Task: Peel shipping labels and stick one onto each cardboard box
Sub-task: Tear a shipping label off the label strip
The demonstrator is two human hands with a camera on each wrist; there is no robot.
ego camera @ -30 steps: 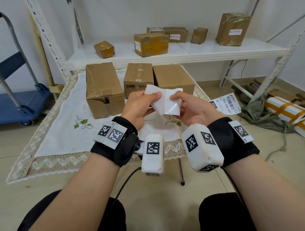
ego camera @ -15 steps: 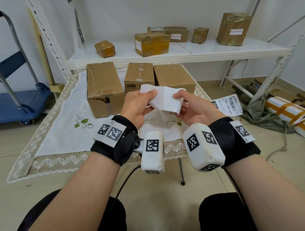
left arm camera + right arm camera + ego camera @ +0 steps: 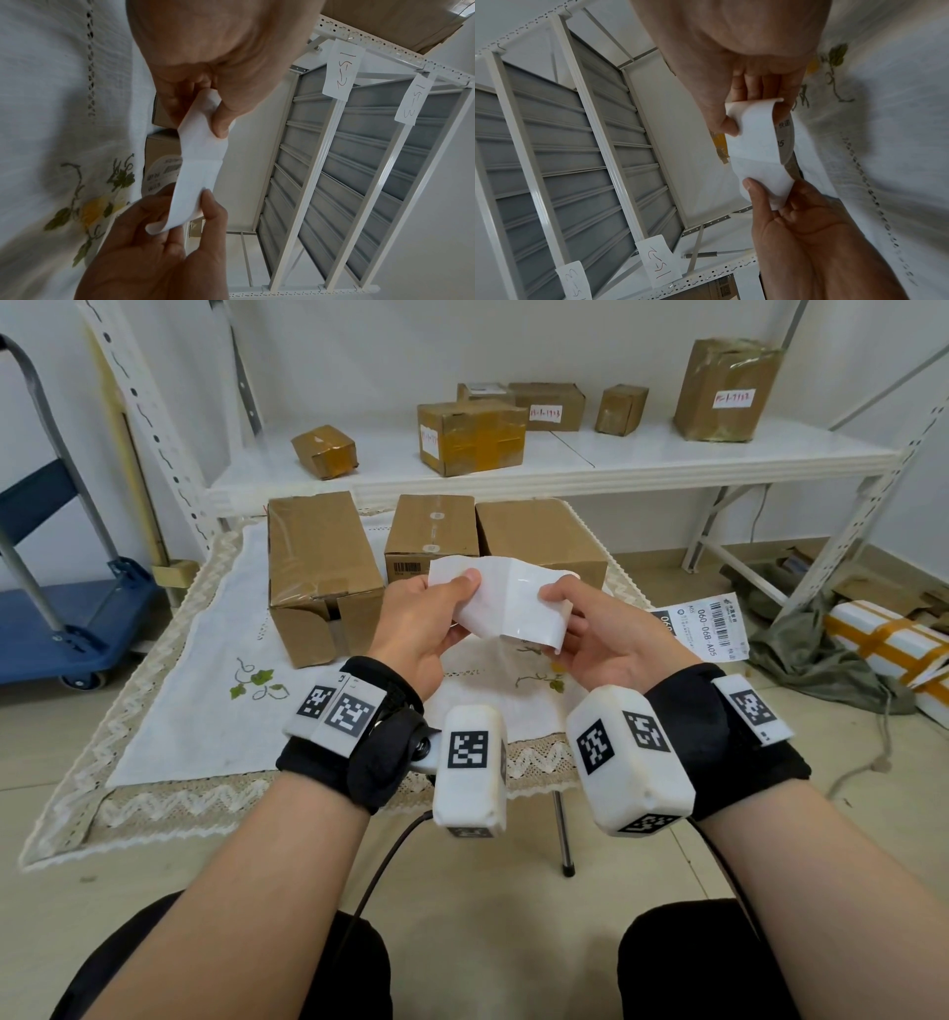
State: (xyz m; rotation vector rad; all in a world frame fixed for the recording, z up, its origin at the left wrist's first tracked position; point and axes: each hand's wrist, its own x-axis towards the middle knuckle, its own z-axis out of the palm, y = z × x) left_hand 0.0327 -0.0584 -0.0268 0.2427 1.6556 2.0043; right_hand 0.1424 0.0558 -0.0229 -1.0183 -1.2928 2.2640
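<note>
Between my two hands I hold a white label sheet (image 3: 508, 603), blank side up and curled, above the table's front half. My left hand (image 3: 462, 593) pinches its left end between thumb and fingers; in the left wrist view the left hand (image 3: 213, 119) grips the label sheet (image 3: 200, 168). My right hand (image 3: 557, 603) pinches the right end, and the right wrist view shows the right hand (image 3: 731, 123) holding the label sheet (image 3: 757, 152), whose printed face curls underneath. Three cardboard boxes stand behind: a long left box (image 3: 318, 567), a middle box (image 3: 431, 531) and a right box (image 3: 539, 536).
A printed shipping label (image 3: 703, 624) lies at the table's right edge. The white embroidered tablecloth (image 3: 205, 670) covers the table. A white shelf (image 3: 565, 459) behind holds several taped boxes. A blue cart (image 3: 61, 618) stands left; cloth and a white parcel (image 3: 883, 639) lie on the floor right.
My hands have drawn slightly apart and the label sheet is now stretched wider and flatter between them. The boxes have not moved.
</note>
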